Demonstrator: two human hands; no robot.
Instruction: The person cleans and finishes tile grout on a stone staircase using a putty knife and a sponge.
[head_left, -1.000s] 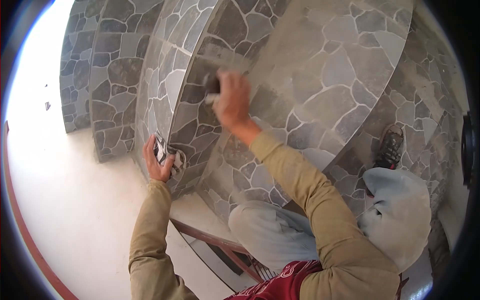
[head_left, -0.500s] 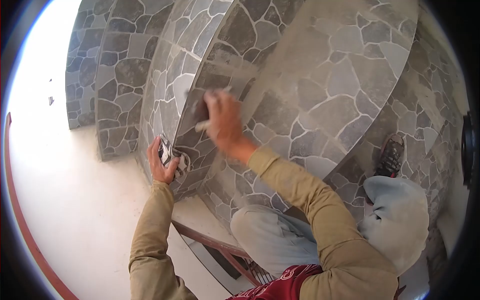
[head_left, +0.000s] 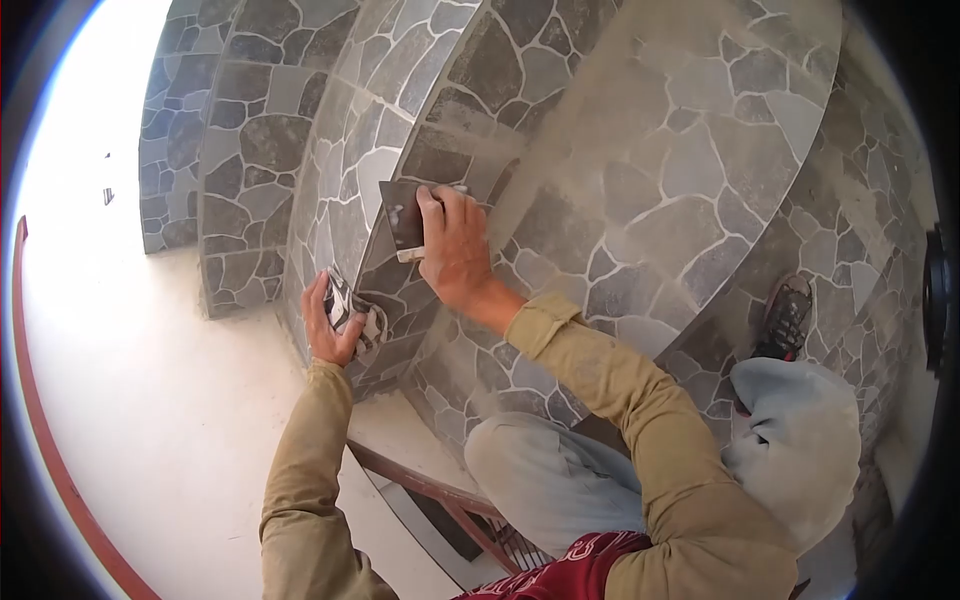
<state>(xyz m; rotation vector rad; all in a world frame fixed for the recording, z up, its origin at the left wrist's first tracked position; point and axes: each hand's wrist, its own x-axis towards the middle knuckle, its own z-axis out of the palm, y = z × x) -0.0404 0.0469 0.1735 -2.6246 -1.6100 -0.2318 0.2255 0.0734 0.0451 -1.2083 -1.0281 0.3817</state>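
My right hand (head_left: 456, 245) is closed around a flat dark scraper-like blade (head_left: 402, 212) with a pale edge piece, held against the edge of a stone-patterned step (head_left: 440, 150). Lower and to the left, my left hand (head_left: 330, 325) grips a crumpled black-and-white cloth (head_left: 360, 318) at the corner of the same step. Pale joint lines run between the grey stones. What lies under my right palm is hidden.
More stone-patterned steps (head_left: 255, 150) curve away at the upper left. A pale wall (head_left: 150, 400) with a red rail (head_left: 50, 450) is on the left. Below are a reddish metal frame (head_left: 430, 485), my bent knees and a dark shoe (head_left: 785, 318).
My right hand, blurred by motion before, now shows sharply, with the blade visible at the step edge. The left hand keeps its hold on the cloth. The view has shifted slightly.
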